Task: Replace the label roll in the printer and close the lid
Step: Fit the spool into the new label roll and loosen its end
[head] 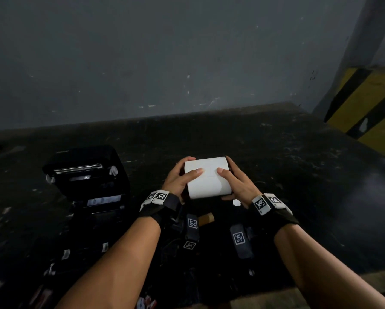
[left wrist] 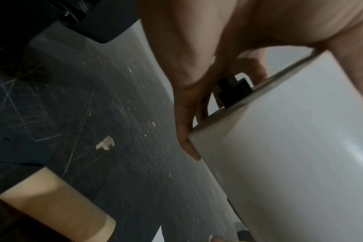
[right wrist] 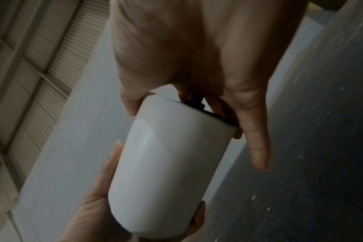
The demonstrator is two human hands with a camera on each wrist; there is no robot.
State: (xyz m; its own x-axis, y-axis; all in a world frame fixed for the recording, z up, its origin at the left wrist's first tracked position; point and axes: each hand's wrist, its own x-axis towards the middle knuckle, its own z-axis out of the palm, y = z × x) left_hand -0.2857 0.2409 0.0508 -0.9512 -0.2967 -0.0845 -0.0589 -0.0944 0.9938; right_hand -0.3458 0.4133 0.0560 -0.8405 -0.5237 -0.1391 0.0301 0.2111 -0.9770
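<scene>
A white label roll (head: 207, 178) is held above the dark table between both hands. My left hand (head: 182, 177) grips its left end, thumb on top. My right hand (head: 234, 179) grips its right end, thumb on top as well. A black spindle end (left wrist: 234, 90) sticks out of the roll (left wrist: 290, 147) on the left side, and a black hub (right wrist: 197, 103) shows at the right end of the roll (right wrist: 168, 163). The black printer (head: 86, 179) stands to the left with its lid raised and its bay exposed.
An empty cardboard core (head: 206, 219) lies on the table (head: 298, 175) near my wrists, also seen in the left wrist view as a tan tube (left wrist: 52, 204). A yellow-and-black striped post (head: 370, 103) stands at the back right. A grey wall runs behind.
</scene>
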